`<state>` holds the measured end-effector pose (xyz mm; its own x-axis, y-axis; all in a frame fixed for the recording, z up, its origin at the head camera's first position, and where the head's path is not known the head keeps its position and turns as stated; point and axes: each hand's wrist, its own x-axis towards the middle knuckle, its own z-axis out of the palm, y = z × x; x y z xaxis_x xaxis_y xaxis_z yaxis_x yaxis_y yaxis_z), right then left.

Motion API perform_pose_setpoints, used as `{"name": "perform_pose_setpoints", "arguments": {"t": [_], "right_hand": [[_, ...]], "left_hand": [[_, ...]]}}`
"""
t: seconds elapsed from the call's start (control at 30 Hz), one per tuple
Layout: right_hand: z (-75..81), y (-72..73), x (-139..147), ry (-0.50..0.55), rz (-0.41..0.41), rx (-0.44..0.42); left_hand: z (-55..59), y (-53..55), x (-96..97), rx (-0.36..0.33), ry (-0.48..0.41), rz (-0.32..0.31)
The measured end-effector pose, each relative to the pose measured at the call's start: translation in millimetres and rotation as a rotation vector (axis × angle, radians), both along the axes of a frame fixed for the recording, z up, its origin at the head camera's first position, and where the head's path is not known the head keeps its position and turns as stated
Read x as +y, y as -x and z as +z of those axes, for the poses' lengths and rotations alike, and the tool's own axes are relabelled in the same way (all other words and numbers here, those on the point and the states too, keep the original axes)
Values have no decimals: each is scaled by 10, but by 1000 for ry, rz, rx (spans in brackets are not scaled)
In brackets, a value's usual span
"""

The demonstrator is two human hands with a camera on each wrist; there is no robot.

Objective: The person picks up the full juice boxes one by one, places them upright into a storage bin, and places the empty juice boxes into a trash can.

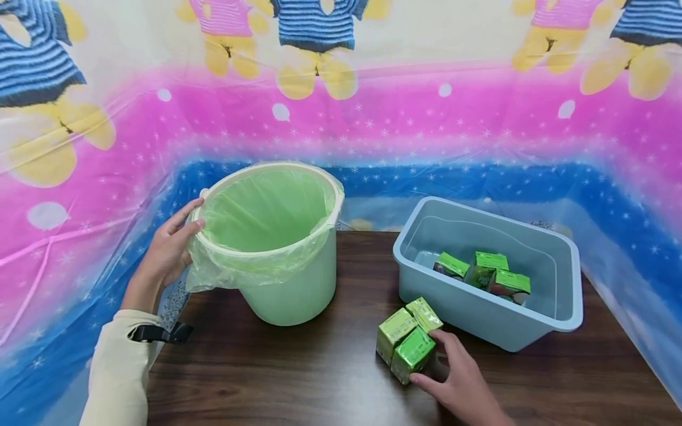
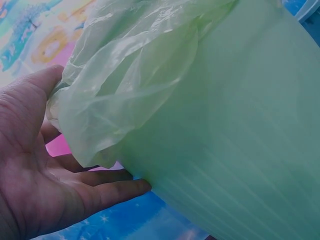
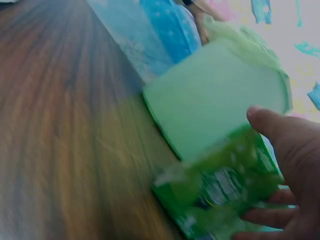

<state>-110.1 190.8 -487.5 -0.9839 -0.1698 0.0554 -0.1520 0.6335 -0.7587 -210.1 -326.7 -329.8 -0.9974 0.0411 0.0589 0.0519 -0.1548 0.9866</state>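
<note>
Nearest, the right hand (image 1: 462, 378) pinches a green box (image 1: 414, 350) on the table (image 1: 256, 378), two more boxes (image 1: 396, 326) just beside it. Further back, the left hand (image 1: 165, 251) grips the rim of the bin (image 1: 298, 290) (a thin bag (image 1: 250, 269) lines it), and the tub (image 1: 474, 307) holds at least three others (image 1: 512, 280). Behind hangs a printed cloth (image 1: 405, 118).

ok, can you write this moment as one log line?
left hand: holds bin at rim | right hand: grips front green box | alongside: two boxes | blue tub: three visible boxes
</note>
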Motion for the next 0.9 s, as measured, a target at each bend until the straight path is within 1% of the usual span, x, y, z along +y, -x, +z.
{"name": "perform_pose_setpoints", "arguments": {"t": [0.07,0.2,0.3,0.43,0.6,0.67,0.73,0.9], "right_hand": [[-6,-14,-65,-25,-14,41],[-32,-39,-139,-96,-39,95],[-53,-44,-155,-115,-48,135],[-72,-42,-150,-124,-33,200],[-78,-56,-117,-135,5,248],[-68,-61,-100,-112,16,247],[-40,-70,-86,-84,22,223],[116,-95,-68,1,29,104]], "left_hand": [[11,4,-3,-2,4,3],[17,1,-13,-13,34,6],[12,-4,-19,-17,49,8],[0,-4,-18,-11,44,8],[-18,-12,-18,-8,34,10],[-21,-16,-19,-5,36,9],[-23,-17,-22,0,37,6],[-22,-11,-28,15,45,-3]]}}
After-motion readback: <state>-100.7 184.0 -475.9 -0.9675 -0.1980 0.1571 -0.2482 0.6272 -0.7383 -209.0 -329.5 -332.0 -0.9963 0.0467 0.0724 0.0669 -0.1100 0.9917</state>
